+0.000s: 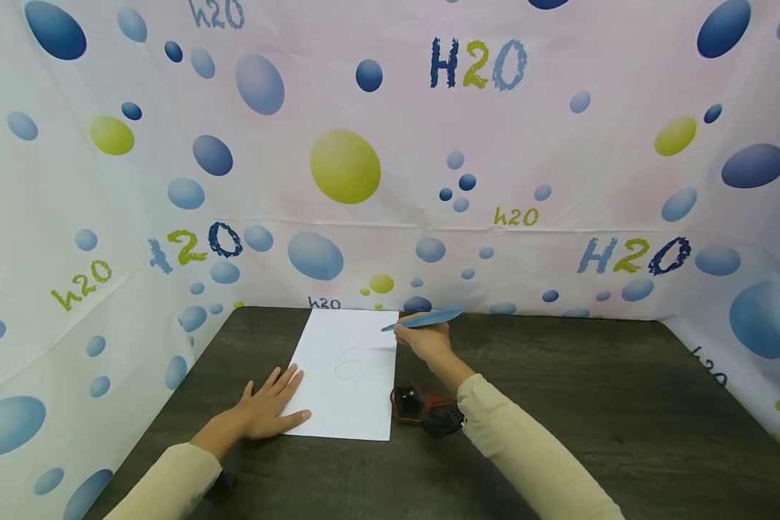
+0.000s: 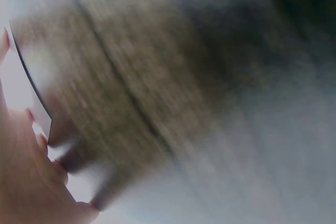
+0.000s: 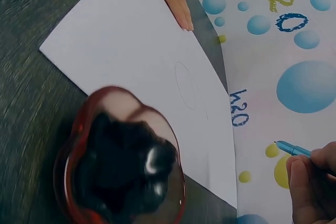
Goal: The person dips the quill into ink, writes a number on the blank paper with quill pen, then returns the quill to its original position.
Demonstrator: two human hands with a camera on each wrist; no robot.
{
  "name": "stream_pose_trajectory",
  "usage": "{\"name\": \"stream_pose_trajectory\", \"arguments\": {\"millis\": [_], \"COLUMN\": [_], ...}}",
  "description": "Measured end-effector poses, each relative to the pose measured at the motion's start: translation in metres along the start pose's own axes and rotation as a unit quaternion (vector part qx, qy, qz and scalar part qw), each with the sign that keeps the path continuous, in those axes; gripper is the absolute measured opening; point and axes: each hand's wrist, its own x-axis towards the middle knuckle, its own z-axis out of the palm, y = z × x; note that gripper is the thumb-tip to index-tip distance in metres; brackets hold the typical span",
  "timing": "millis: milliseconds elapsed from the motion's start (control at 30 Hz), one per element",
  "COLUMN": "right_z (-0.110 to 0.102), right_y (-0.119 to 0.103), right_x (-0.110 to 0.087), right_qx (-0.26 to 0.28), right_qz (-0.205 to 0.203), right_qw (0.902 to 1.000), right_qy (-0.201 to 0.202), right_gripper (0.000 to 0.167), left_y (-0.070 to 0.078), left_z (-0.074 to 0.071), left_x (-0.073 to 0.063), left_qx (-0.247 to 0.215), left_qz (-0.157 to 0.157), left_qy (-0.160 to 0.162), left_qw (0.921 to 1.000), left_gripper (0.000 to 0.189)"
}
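A white sheet of paper (image 1: 347,412) with a thin pencil-like "6" drawn on it lies on the dark table. My left hand (image 1: 266,408) rests on the paper's left edge with its fingers spread. My right hand (image 1: 429,341) pinches a blue pen (image 1: 432,318) whose back end is broad and feather-like. In the head view it is over the paper's upper right edge. The right wrist view shows the slim pen tip (image 3: 278,143) above the surface, apart from the paper. Most of the left wrist view is blurred.
Beside the paper's lower right edge stands a red-rimmed, see-through dish (image 3: 181,182) with something dark and shiny in it. A black perforated object (image 1: 443,420) is under the right wrist. Behind the dark wooden table (image 1: 559,404) hangs a backdrop (image 1: 403,108) printed with bubbles and "H2O".
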Motion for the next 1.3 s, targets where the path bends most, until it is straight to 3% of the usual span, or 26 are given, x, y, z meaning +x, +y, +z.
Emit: {"name": "stream_pose_trajectory", "arguments": {"millis": [233, 600, 867, 1133, 1300], "right_z": [-0.022, -0.057, -0.082, -0.099, -0.109], "right_y": [0.005, 0.013, 0.023, 0.041, 0.046], "right_x": [-0.004, -0.018, -0.027, -0.036, -0.041], "right_qx": [0.05, 0.026, 0.001, 0.0, -0.009], "right_qz": [0.005, -0.016, 0.004, -0.074, -0.085], "right_qw": [0.9987, 0.9995, 0.9985, 0.9909, 0.9836], "right_qy": [0.006, 0.007, -0.055, -0.113, -0.159], "right_gripper": [0.02, 0.022, 0.024, 0.029, 0.033], "left_y": [0.0, 0.012, 0.002, -0.003, -0.007], "left_z": [0.001, -0.008, -0.002, 0.002, 0.006], "left_x": [-0.002, -0.008, -0.004, 0.001, 0.003], "left_qx": [-0.002, -0.002, -0.009, -0.003, 0.001], "left_qz": [0.001, -0.001, 0.005, 0.001, -0.002], "left_qy": [-0.006, -0.01, -0.006, -0.001, 0.009], "left_qw": [1.0, 0.9999, 0.9999, 1.0, 1.0], "left_gripper": [0.091, 0.086, 0.089, 0.092, 0.092]}}
